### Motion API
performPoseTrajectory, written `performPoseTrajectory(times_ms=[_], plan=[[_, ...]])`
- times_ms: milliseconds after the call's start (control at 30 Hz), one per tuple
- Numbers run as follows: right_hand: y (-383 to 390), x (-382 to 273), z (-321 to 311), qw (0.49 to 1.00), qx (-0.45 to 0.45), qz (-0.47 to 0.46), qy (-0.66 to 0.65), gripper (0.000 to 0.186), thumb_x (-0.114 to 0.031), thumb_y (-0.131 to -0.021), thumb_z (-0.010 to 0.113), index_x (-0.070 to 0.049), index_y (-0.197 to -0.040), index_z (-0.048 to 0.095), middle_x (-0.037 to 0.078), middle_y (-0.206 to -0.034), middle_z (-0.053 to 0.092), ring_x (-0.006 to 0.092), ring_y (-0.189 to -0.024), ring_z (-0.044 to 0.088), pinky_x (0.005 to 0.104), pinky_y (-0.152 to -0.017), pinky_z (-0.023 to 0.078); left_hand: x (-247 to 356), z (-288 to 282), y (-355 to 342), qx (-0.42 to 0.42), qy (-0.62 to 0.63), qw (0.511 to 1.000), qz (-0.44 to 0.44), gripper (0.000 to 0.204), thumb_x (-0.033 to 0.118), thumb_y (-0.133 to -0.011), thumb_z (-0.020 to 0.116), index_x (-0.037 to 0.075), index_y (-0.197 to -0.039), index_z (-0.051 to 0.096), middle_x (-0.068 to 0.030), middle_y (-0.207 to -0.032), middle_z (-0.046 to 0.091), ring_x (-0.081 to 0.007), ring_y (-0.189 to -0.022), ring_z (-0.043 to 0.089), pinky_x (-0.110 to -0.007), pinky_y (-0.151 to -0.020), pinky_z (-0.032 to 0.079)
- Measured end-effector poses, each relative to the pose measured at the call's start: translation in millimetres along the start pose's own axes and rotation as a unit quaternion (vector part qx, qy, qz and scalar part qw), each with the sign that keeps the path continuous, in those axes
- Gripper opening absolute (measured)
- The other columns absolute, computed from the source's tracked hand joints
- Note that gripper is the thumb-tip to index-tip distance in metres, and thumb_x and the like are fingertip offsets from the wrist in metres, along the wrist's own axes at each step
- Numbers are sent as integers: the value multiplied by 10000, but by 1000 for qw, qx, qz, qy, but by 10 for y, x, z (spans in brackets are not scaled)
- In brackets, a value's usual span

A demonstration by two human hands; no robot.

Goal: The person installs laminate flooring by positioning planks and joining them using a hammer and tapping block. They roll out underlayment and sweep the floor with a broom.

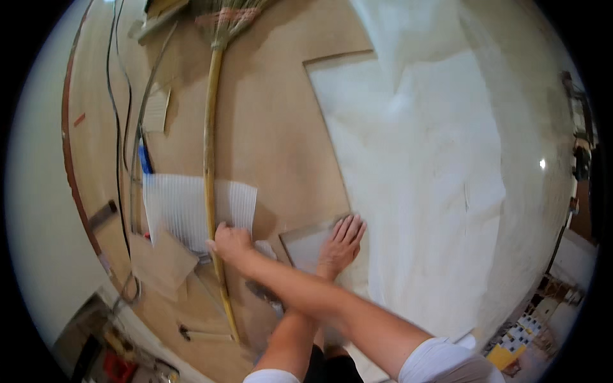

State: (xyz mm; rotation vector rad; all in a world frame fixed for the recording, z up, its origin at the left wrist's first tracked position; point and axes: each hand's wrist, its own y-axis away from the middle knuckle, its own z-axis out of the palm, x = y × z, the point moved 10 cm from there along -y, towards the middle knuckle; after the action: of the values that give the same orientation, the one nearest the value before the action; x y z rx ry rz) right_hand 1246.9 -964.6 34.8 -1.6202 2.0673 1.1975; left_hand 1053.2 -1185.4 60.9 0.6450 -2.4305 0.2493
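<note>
My right forearm crosses over the left, and my right hand [231,244] is closed on the yellow wooden handle of a straw broom [215,89]. My left hand [340,246] lies with fingers stretched out at the edge of a notched tan board [278,134], beside a large creased white sheet [428,147]. Under the broom handle is a white ribbed sheet [179,201], and a pale, loose piece of material [159,271] lies just below it.
Cables [116,150], a blue-handled tool [145,156], a small sheet [157,110] and a hammer-like tool [207,335] lie on the left. Assorted items and tools [118,367] sit at the lower left, with more clutter [517,338] at the lower right.
</note>
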Motion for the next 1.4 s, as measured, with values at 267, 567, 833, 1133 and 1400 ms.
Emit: performPoseTrajectory(times_ms=[267,567,833,1133,1400], plan=[[154,98,-319,901,82,151,-398,292,-267,-958,572,11,-1010,499,169,-728,650,342,-608,671,474,-613,554,-135,47,141,58,49,997,-15,527,165,-854,643,135,-1375,571,-127,-1480,490,-299,-1366,448,-467,-1133,381],[691,61,-2509,862,408,69,-294,272,-232,-968,586,7,-911,472,199,-710,591,364,-630,621,478,-562,480,44,-401,438,76,83,992,-65,521,201,-876,649,43,-1365,562,-140,-1527,438,-330,-1430,368,-491,-1193,275],[854,1751,-4455,816,262,106,-505,203,-243,-979,616,-64,-955,522,46,-735,558,135,-546,562,325,-441,489,3497,-1013,1828,-222,477,837,154,489,222,-881,653,68,-1337,565,-170,-1452,494,-331,-1356,447,-480,-1155,333],[4984,2188,-5716,929,194,305,76,456,-284,-1035,490,-224,-1486,472,233,-1231,652,354,-1065,642,402,-948,479,2097,-2126,2516,-307,348,877,121,252,156,-837,606,38,-1052,664,-178,-1159,655,-388,-1142,586,-469,-976,477],[9551,1207,-5263,810,215,527,144,481,-124,-1007,516,-117,-1484,459,329,-978,619,410,-809,630,413,-772,495,-702,-1869,3162,-404,6,884,-233,418,350,-897,586,44,-1172,662,-247,-1129,670,-424,-1083,629,-500,-926,506]])
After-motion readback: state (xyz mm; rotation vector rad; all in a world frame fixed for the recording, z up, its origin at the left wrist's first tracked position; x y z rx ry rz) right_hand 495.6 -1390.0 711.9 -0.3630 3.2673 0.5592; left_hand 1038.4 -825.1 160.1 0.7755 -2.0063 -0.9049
